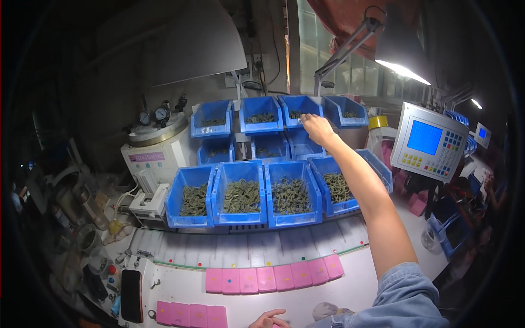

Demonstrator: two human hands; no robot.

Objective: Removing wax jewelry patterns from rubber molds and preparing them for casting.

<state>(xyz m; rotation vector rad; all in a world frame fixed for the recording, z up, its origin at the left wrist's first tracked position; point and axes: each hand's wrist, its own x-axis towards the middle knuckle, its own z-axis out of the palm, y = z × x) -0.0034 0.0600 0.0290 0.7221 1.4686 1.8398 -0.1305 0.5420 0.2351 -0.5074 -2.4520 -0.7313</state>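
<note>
Your right hand (316, 127) reached into the third blue bin (299, 109) of the top row, its grip curled over the dark parts (297, 115) there; whether it clamped any, I cannot tell. Your left hand (269, 319) rested half-curled on the white counter (355, 273) beside the pink tiles (273, 277).

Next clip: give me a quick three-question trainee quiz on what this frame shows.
1. True or false: the right hand reaches into a blue plastic bin in the top row.
2. Which lies nearest the left hand? A) grey control box with blue screen B) row of pink square tiles C) lit desk lamp
3. How many blue bins form the front row?

Key: 1 true; 2 B; 3 four.
</note>
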